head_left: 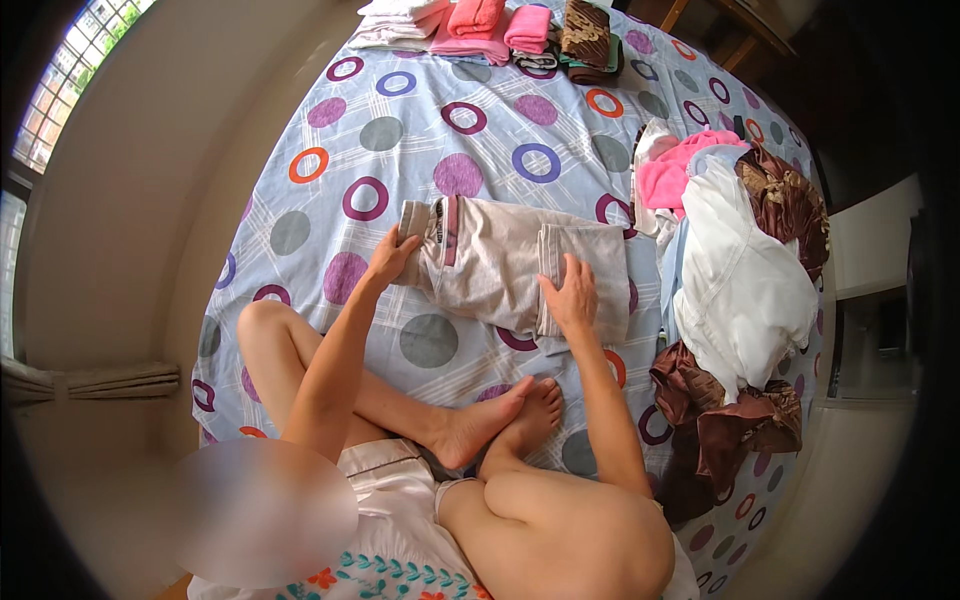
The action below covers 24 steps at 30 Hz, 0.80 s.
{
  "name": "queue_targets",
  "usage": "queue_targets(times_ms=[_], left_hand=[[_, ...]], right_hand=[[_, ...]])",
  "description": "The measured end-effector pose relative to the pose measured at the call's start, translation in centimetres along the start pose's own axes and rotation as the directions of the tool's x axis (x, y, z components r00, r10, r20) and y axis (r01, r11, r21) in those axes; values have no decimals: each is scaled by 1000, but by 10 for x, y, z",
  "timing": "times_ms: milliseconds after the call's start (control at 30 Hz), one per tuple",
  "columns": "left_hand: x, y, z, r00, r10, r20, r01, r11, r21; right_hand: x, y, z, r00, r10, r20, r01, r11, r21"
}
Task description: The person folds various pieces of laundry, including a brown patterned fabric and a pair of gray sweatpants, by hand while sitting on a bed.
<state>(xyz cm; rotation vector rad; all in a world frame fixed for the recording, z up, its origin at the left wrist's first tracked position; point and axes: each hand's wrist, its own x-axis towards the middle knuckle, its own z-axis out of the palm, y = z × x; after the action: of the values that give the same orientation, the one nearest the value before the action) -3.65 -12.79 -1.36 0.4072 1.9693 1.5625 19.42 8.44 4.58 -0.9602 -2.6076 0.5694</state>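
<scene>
A pair of light grey sweatpants (495, 250) lies on the bed in front of my crossed legs. It is folded lengthwise, with a pink strip beside the waistband at its left end. At the right end a section of the fabric is folded back over itself. My left hand (393, 256) grips the waistband edge, thumb on top, its other fingers partly hidden. On the folded-back section at the right rests my right hand (572, 296), fingers spread and lying on the cloth.
At the right is a loose heap with a white garment (745, 285), a pink cloth (682, 172) and brown shiny fabric (725, 425). Along the far edge stand folded stacks, including pink towels (528, 28) and a brown patterned piece (586, 33). A patterned sheet (300, 205) covers the bed.
</scene>
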Motion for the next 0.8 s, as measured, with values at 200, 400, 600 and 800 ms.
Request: queue_targets(times_ms=[200, 400, 600, 800], left_hand=[[-8, 18, 11, 998, 34, -56, -29, 995, 96], [-6, 3, -5, 997, 37, -73, -25, 987, 156], [-5, 2, -3, 999, -19, -47, 24, 995, 99], [-17, 26, -8, 990, -114, 84, 109, 993, 51]], right_hand=[[13, -1, 24, 993, 112, 26, -104, 973, -205], [22, 9, 21, 980, 160, -119, -162, 987, -3], [7, -9, 34, 994, 81, -77, -95, 976, -196], [6, -25, 37, 995, -90, -49, 90, 996, -2]])
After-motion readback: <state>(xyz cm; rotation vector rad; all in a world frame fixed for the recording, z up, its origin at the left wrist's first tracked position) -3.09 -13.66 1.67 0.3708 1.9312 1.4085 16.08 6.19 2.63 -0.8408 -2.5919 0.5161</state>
